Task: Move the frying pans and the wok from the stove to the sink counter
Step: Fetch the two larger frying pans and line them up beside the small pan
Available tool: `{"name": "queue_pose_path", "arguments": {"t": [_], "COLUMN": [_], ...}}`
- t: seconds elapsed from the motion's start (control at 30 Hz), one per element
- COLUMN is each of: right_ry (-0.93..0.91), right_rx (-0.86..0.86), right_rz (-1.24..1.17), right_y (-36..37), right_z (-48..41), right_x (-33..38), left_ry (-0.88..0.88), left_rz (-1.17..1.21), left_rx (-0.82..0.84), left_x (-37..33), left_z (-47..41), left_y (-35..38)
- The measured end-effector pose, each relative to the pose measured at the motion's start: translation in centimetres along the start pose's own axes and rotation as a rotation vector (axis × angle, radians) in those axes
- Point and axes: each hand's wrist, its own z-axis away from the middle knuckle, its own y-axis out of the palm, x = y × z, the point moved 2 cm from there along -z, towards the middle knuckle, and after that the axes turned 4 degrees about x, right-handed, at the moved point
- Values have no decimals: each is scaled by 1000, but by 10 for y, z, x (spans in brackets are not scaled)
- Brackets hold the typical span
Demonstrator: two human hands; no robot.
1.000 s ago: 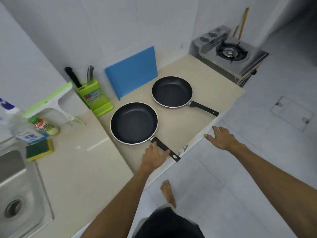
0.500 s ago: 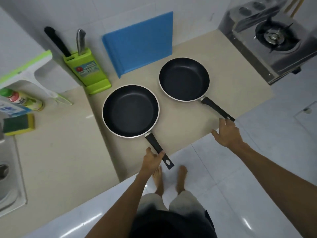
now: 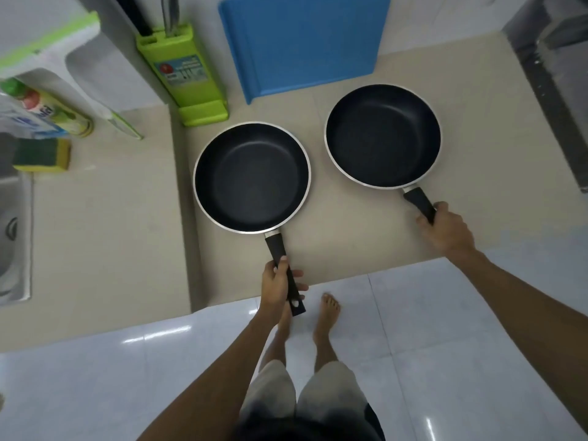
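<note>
Looking down from the head camera, I am seeing two black frying pans sitting side by side on the beige table (image 3: pixel 350 249), apart from each other. My left hand (image 3: pixel 278 289) is wrapping its fingers around the handle of the left frying pan (image 3: pixel 251 177), near the handle's far end at the table's front edge. My right hand (image 3: pixel 445 229) is closing around the handle of the right frying pan (image 3: pixel 382 136), covering most of the grip. I cannot tell whether either pan is lifting off the surface. A blue cutting board (image 3: pixel 305 43) is leaning against the wall behind the pans, and a green knife block (image 3: pixel 184 74) is standing to its left. Further left, a sponge (image 3: pixel 41 155) is lying beside the sink (image 3: pixel 16 233), with a bottle (image 3: pixel 47 109) lying just behind it.
</note>
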Motion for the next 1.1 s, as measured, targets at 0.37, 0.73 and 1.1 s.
{"name": "queue_pose_path", "arguments": {"t": [0.37,0.73,1.1], "right_ry": [174,182,78], "right_rx": [640,624,574], "right_rz": [-738,-1079,-1066], "right_y": [9,39,0], "right_z": [-41,-5,56], "right_x": [-14,23,48], "left_ry": [74,148,244], "left_rz": [154,123,98], "left_rx": [-64,-57,-49], "left_x": [12,-16,-51], "left_z": [-23,4,65], "left_y": [11,18,-3]}}
